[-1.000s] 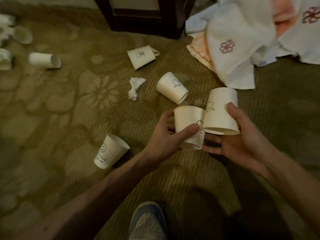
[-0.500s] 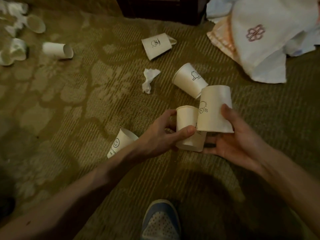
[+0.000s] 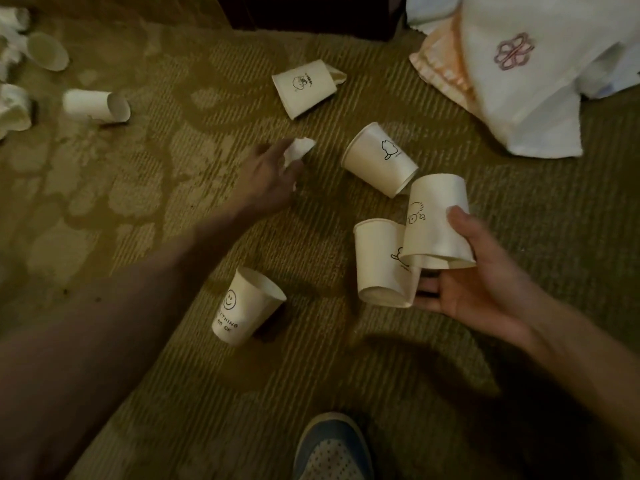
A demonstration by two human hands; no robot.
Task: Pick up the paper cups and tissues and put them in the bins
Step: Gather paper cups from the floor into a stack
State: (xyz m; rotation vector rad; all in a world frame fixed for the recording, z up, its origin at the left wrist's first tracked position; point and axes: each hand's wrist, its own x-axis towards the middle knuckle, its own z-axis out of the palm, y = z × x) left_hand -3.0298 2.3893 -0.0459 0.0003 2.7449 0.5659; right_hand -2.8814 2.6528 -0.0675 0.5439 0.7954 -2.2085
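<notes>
Where left hand [image 3: 270, 174] blurs, tissue [image 3: 300, 148] (half hidden)

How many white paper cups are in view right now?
8. Right hand holds two: lower cup, upper cup. On the olive carpet: smiley cup, centre cup, flattened cup, sideways cup, top-left cup, crushed cup far left. Blurred left-edge clutter may hide more.

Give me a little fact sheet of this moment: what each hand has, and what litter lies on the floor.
Left hand: fingers round the crumpled tissue on the carpet, somewhat blurred
Right hand: holds two paper cups, an upturned cup overlapping a second cup
Loose cups nearby: smiley cup, animal-print cup, flattened cup, all lying on their sides
Far left: plain cup on its side, more litter at the edge
Bins: none in view
</notes>
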